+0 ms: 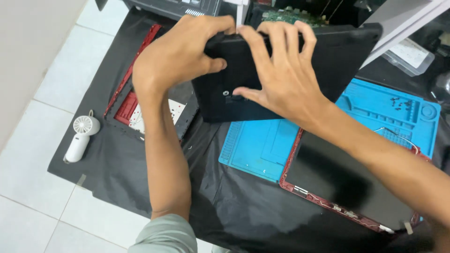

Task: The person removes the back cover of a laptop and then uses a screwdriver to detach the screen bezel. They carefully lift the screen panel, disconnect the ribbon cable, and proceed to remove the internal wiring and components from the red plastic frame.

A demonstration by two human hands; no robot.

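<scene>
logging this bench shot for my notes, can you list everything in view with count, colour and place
laptop base cover: 1, black, held up tilted at top centre
circuit board: 1, green, partly seen behind the cover's top edge
repair mat: 1, blue, right of centre, small screws in its trays
screen panel: 1, black with red frame, lying on the mat's lower right
keyboard frame: 1, red and black, left, under the left arm
handheld fan: 1, white, far left on the cloth edge
cloth: 1, black, covering the floor
floor tiles: white, left side
left hand: fingers gripping the cover's top left corner
right hand: fingers spread over the cover
</scene>
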